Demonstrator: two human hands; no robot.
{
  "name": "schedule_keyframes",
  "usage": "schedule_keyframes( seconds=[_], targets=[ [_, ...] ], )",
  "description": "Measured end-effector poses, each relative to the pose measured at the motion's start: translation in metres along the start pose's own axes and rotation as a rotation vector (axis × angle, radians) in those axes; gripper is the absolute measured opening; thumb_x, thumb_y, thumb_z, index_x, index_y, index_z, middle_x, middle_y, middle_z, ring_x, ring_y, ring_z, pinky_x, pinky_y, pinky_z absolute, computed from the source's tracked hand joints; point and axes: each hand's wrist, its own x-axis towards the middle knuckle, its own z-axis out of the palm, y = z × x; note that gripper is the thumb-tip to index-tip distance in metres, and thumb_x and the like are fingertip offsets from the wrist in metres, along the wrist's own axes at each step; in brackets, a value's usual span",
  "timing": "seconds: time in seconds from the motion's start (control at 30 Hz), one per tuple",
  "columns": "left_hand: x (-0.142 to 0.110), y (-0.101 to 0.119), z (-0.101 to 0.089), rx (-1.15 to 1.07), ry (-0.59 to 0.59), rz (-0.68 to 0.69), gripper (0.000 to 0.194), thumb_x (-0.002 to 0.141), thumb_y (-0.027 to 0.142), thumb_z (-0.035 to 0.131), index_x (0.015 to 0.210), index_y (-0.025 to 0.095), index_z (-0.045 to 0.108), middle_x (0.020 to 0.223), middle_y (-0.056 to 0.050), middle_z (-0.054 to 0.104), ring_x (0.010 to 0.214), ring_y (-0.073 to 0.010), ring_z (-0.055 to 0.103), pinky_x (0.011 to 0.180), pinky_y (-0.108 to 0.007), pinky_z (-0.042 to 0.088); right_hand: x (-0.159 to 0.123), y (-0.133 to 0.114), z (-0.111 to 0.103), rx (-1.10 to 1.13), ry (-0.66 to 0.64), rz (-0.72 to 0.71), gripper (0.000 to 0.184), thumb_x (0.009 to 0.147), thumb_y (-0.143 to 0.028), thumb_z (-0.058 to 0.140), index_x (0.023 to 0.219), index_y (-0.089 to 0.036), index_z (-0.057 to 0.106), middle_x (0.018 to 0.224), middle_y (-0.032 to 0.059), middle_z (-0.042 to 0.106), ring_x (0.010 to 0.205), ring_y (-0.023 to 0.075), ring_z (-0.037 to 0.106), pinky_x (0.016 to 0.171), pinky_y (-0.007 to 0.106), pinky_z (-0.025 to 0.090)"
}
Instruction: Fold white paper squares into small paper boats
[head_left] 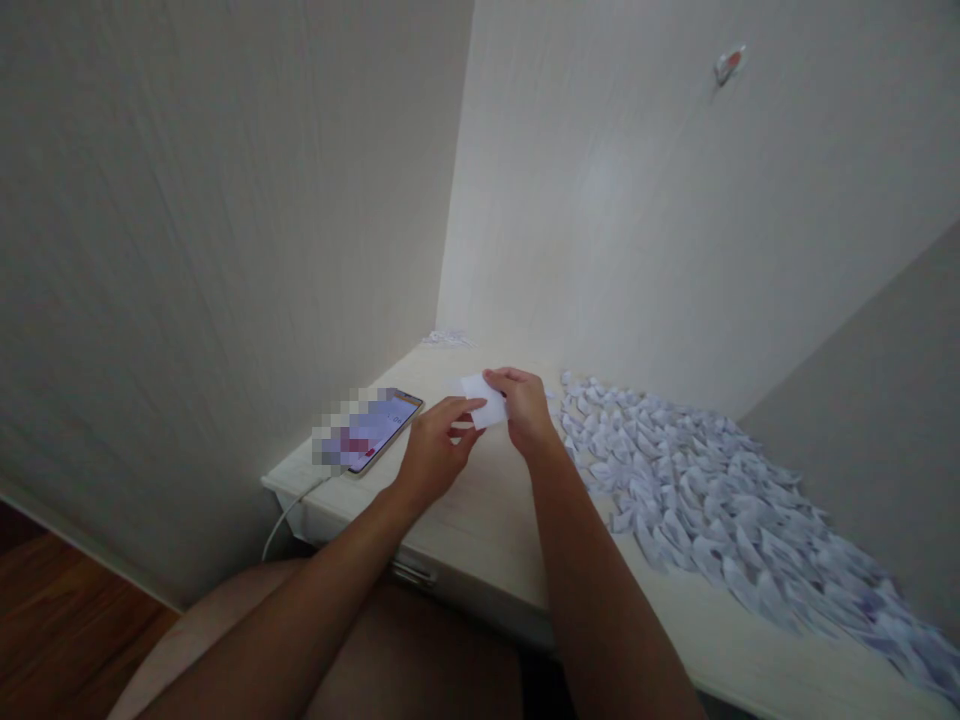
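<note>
Both hands hold a small white piece of paper [484, 402] just above a cream desk [480, 520]. My left hand [435, 445] pinches its near left edge with thumb and fingers. My right hand [521, 405] grips its right side, fingers curled over the top. To the right of my hands a wide spread of folded white paper pieces [712, 500] covers the desk.
A phone [379, 430] with a lit screen lies at the desk's left corner, a white cable [289, 515] hanging off the edge. Pale walls close in on the left and behind. A small paper heap [448, 338] sits in the far corner. Wooden floor [60, 620] shows bottom left.
</note>
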Motion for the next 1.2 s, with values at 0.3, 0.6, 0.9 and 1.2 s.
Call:
schedule_keyframes(
  seconds=[0.3, 0.6, 0.9, 1.2],
  targets=[
    [0.007, -0.003, -0.014, 0.084, 0.073, 0.193, 0.015, 0.086, 0.022, 0.072, 0.098, 0.022, 0.081, 0.093, -0.006, 0.078, 0.074, -0.0151, 0.072, 0.063, -0.023, 0.060, 0.001, 0.003, -0.001, 0.028, -0.107, 0.169, 0.021, 0.056, -0.032, 0.080, 0.062, -0.016, 0.068, 0.060, 0.0001, 0.063, 0.055, 0.0133, 0.051, 0.052, 0.028, 0.037],
    [0.007, -0.003, -0.014, -0.023, 0.179, 0.077, 0.014, 0.086, 0.024, 0.071, 0.094, 0.020, 0.082, 0.093, -0.008, 0.078, 0.075, -0.0176, 0.073, 0.061, -0.026, 0.061, -0.006, -0.018, -0.017, 0.112, -0.347, 0.110, 0.036, 0.061, -0.022, 0.079, 0.095, -0.028, 0.069, 0.093, -0.0015, 0.068, 0.077, 0.0155, 0.062, 0.064, 0.027, 0.052],
    [0.007, -0.002, -0.010, -0.132, 0.207, -0.001, 0.019, 0.083, 0.032, 0.077, 0.097, 0.019, 0.080, 0.093, -0.007, 0.078, 0.066, -0.0154, 0.072, 0.057, -0.026, 0.062, -0.004, -0.020, -0.028, -0.193, -0.555, -0.092, 0.012, 0.068, -0.031, 0.084, 0.072, -0.021, 0.077, 0.085, 0.0015, 0.069, 0.081, 0.0161, 0.059, 0.079, 0.031, 0.045],
    [0.006, -0.001, -0.008, -0.186, 0.200, 0.026, 0.017, 0.085, 0.034, 0.074, 0.083, 0.019, 0.079, 0.088, -0.005, 0.074, 0.073, -0.0153, 0.070, 0.063, -0.028, 0.067, -0.005, -0.021, -0.026, -0.224, -0.502, -0.069, 0.024, 0.067, -0.040, 0.086, 0.075, -0.019, 0.078, 0.084, 0.0031, 0.070, 0.072, 0.0139, 0.052, 0.065, 0.028, 0.039]
  ],
)
